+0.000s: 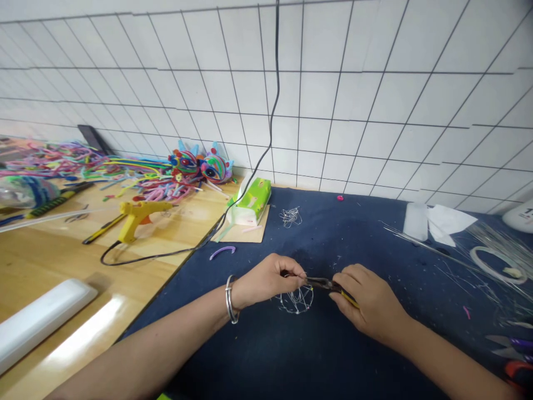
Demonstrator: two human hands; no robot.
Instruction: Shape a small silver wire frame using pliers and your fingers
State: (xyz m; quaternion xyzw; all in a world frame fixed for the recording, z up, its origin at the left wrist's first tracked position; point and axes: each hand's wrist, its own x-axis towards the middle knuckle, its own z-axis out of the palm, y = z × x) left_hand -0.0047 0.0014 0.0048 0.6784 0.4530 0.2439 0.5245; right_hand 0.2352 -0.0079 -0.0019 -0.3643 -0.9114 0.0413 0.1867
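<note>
Left hand (pixel 268 282) pinches a wire frame (pixel 297 303), which lies just below its fingertips; right hand (pixel 368 299) grips pliers (pixel 323 283), long axis spanning crosswise between the hands, tips at the left fingers.

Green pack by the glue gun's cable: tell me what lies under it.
A sheet of brown cardboard shows under the green pack, sticking out toward the camera. Whatever lies directly beneath the pack is covered and cannot be seen.
</note>
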